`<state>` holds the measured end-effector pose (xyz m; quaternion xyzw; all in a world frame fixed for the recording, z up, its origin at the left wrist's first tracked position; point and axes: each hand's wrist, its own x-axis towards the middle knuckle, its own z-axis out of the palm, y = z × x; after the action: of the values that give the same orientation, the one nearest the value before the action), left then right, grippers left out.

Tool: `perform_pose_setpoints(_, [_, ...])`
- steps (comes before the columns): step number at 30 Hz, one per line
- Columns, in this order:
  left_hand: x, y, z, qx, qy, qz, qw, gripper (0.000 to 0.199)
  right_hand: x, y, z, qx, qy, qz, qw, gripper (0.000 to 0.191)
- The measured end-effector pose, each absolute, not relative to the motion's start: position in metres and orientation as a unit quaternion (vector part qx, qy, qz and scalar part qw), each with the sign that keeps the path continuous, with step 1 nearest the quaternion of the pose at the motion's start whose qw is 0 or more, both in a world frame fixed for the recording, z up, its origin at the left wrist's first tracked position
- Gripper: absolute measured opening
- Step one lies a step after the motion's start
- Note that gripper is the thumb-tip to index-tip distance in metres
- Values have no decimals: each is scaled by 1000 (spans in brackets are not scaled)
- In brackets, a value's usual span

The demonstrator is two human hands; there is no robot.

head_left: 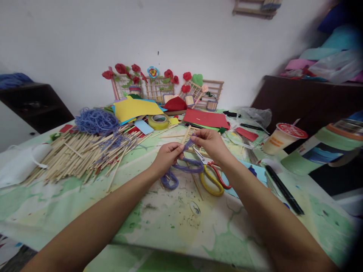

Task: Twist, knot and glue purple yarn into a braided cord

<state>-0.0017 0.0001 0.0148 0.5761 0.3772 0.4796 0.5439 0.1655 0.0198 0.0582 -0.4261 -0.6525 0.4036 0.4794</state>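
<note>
My left hand (170, 154) pinches a length of purple yarn (190, 165) over the middle of the table. Close beside it, my right hand (209, 141) has thumb and forefinger closed on the same yarn. Loops of it hang below my left hand and rest on the tabletop. Scissors (211, 177) with one yellow and one red handle lie under my right wrist, their blades partly covered by yarn. Behind the hands sits a small lattice of sticks (186, 135), partly hidden by my fingers.
Left, a pile of thin wooden sticks (82, 155) lies below a purple yarn bundle (96, 120). Yellow paper (137, 109), a tape roll (158, 121) and red paper (207, 118) are farther back. A cup (283, 138), a green bottle (320, 151) and a black pen (285, 190) are at right.
</note>
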Motion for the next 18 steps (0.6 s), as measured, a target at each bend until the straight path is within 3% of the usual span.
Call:
perform_pose_setpoints(4, [-5, 4, 13, 593, 399, 466, 522, 31, 185, 22, 73, -439, -620, 363, 540, 18])
perform_pose_setpoints(7, [-8, 10, 10, 631, 438, 461, 445, 25, 204, 25, 83, -443, -596, 339, 578, 17])
perform_pose_setpoints(10, [-8, 12, 9, 646, 450, 488, 376, 19, 212, 23, 89, -449, -620, 344, 544, 17])
perform_pose_setpoints(15, [4, -1, 9, 582, 325, 521, 534, 39, 185, 11, 80, -415, -732, 394, 371, 14])
perform_pose_setpoints(18, [10, -9, 11, 529, 268, 497, 634, 45, 168, 10, 68, -397, -752, 400, 343, 12])
